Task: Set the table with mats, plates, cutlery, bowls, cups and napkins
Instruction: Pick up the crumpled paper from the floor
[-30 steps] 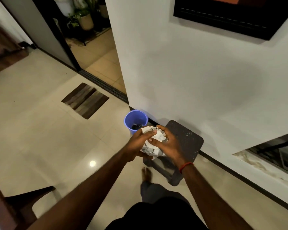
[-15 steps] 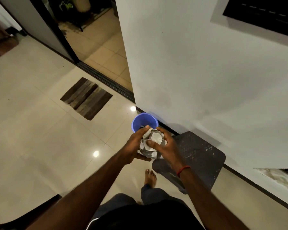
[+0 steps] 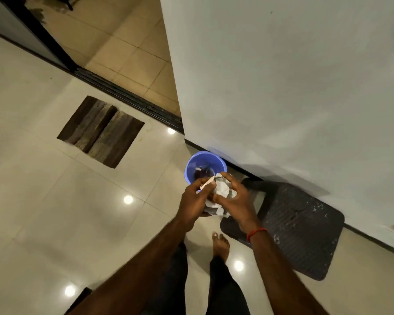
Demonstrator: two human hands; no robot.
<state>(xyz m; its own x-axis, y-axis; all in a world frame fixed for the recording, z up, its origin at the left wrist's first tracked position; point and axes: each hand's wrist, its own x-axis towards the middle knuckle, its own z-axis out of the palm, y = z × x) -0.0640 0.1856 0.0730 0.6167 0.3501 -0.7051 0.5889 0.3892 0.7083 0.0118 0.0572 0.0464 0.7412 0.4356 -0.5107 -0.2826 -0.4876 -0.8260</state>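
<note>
Wad of crumpled white paper (image 3: 223,192) was held over the near rim of a round blue plastic bin (image 3: 210,156) standing on the tiled floor (image 3: 55,201). Left hand (image 3: 192,202) curled round its left side, right hand (image 3: 238,198) pinched its right; dark plastic stool (image 3: 300,223) stood just beside the bin.

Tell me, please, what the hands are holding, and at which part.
One crumpled paper wad, held between both: the left hand grips its left side, the right hand its right side.
</note>
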